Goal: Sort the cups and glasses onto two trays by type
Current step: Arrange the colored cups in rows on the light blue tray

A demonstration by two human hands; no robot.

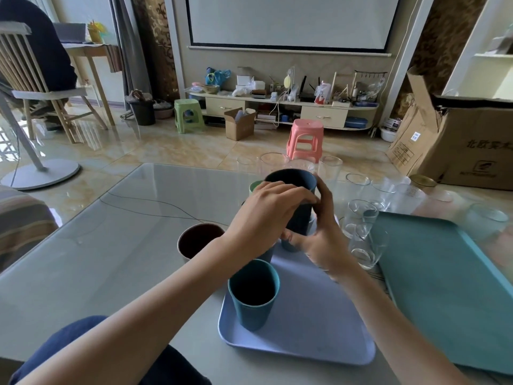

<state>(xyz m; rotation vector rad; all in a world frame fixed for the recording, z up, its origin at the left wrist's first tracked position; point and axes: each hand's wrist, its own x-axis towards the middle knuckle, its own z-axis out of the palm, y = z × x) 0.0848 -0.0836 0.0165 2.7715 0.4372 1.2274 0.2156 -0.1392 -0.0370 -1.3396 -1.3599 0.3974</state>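
The glass-topped table [125, 218] carries everything. On its right side lies the teal tray [444, 287], running off toward the near right corner and bare where visible. Just left of it, at the near edge, lies the lavender tray [305, 329]. A teal cup [254, 294] stands upright in that tray's near left part. A dark maroon cup [198, 240] stands on the table just off the tray's far left corner.

Both forearms reach forward from the near edge and meet above the far end of the lavender tray. The left hand [266, 215] arches over from the left, fingers curled round the side of a dark blue cup [295, 198], held upright and raised. The right hand [319, 240] wraps the same cup from the right, thumb up by the rim, fingers curled under its base.

Clear glasses [361, 218] cluster between the trays and along the far edge. A green cup [254, 186] peeks out behind the left hand.
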